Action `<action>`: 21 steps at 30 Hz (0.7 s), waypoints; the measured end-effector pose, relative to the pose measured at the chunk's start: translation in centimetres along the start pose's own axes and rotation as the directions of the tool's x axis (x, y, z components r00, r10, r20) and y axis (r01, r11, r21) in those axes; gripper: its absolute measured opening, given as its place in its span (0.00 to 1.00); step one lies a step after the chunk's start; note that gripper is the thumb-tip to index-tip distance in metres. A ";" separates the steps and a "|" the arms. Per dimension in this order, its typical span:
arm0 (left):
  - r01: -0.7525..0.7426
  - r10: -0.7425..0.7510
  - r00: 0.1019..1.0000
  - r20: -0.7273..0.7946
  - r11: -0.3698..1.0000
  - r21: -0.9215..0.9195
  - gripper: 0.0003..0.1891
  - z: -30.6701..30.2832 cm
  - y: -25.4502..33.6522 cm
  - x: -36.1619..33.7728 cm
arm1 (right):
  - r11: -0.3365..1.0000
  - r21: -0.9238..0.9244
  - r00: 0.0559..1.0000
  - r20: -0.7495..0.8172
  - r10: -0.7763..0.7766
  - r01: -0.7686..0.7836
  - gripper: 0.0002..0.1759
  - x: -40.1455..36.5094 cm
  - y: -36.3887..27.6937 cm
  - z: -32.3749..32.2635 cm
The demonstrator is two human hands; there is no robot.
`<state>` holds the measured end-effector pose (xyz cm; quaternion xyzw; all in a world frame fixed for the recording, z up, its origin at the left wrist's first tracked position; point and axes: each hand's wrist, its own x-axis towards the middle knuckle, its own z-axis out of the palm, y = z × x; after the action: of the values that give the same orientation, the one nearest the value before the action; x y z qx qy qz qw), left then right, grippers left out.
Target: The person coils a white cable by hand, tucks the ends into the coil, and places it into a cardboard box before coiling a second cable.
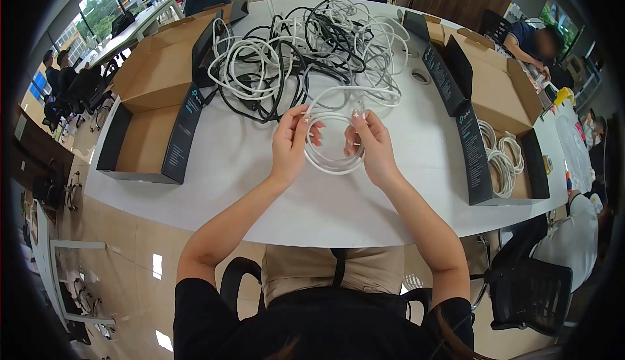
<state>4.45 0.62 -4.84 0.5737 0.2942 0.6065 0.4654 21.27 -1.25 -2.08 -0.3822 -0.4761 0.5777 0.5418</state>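
Between my two hands a white cable is wound into a round coil (334,166) above the white table. My left hand (291,142) pinches the coil's left side. On the right side my right hand (374,145) grips it between thumb and fingers. A length of the white cable runs from the coil toward a large tangle of white cables (247,60) and black cables (280,86) just beyond my hands. The open box (498,106) at the right holds several coiled white cables (501,165). At the left, another open box (146,135) shows a bare cardboard inside.
The white table (260,213) has a curved front edge near my lap. A round hole (420,76) lies beside the right box. One person (530,41) sits at the back right, and a person in white (573,236) is at the far right near a black chair (530,288).
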 end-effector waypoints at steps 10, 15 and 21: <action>0.295 -0.254 0.925 0.281 0.949 -0.114 0.22 1.8 1.4 -0.8 | 0.960 0.201 0.964 -0.219 -0.151 0.196 0.13 0.8 -0.6 -0.8; 0.364 -0.320 0.910 0.265 0.921 -0.138 0.19 1.4 1.5 -0.6 | 0.977 0.183 0.981 -0.180 -0.076 0.110 0.14 1.0 0.0 -1.2; 0.308 -0.253 0.941 0.226 0.917 -0.255 0.22 0.8 0.2 -0.7 | 0.996 0.039 0.993 -0.098 -0.070 0.074 0.16 0.7 0.7 -0.4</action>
<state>5.10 -0.27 -4.80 0.5066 0.2370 0.5123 0.6517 21.38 -0.53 -2.81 -0.3805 -0.4504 0.5488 0.5927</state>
